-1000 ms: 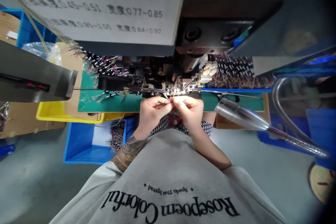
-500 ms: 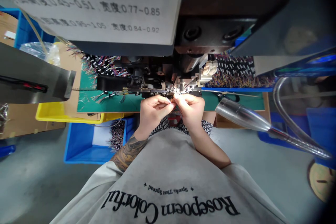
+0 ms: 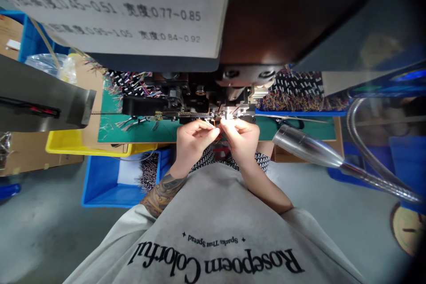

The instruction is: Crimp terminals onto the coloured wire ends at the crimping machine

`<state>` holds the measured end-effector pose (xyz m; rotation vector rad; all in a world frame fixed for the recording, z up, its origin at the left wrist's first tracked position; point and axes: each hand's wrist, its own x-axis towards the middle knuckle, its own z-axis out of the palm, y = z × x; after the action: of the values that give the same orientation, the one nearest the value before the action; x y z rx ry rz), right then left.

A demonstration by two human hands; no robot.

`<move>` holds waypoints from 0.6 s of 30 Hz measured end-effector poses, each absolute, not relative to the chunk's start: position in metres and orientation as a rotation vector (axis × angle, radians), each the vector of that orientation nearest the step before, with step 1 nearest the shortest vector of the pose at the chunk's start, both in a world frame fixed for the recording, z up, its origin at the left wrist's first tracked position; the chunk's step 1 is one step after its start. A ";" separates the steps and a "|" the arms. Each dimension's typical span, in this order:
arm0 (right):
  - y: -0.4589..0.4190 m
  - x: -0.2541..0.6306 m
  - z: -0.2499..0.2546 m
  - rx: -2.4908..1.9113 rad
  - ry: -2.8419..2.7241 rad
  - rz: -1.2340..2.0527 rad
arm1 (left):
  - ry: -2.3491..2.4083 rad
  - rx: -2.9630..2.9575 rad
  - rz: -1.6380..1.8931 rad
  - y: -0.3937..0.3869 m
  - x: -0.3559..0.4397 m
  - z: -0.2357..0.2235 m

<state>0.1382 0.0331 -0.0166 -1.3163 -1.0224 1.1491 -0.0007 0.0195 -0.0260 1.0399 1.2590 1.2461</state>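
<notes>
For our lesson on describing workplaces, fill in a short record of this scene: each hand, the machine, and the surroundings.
left hand: pinches thin coloured wires at the machine
right hand: pinches the same wires, fingertips meeting the left
machine: dark metal press on green mat
left side: blue plastic crate, yellow tray
right side: silver gooseneck lamp

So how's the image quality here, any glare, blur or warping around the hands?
Head view: strong fisheye warp bends the grey floor and the flexible metal hose; corners vignette to black. The printed sheet is near and soft. A bright spot glares at the machine's metal tooling, just above the left hand and right hand, washing out the fine wires pinched there.
</notes>
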 end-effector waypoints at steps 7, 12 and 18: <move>0.031 0.138 -0.018 -1.258 -1.019 1.157 | 1.233 1.006 1.226 0.018 -0.001 -0.029; 0.031 0.139 -0.017 -1.243 -1.029 1.158 | 1.214 0.999 1.236 0.017 -0.001 -0.031; 0.031 0.139 -0.019 -1.249 -0.975 1.143 | 1.197 0.926 1.209 0.018 -0.002 -0.028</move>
<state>0.1392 0.0308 -0.0192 -1.2488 -0.9747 1.1433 -0.0016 0.0179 -0.0276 0.9257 1.1974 1.2088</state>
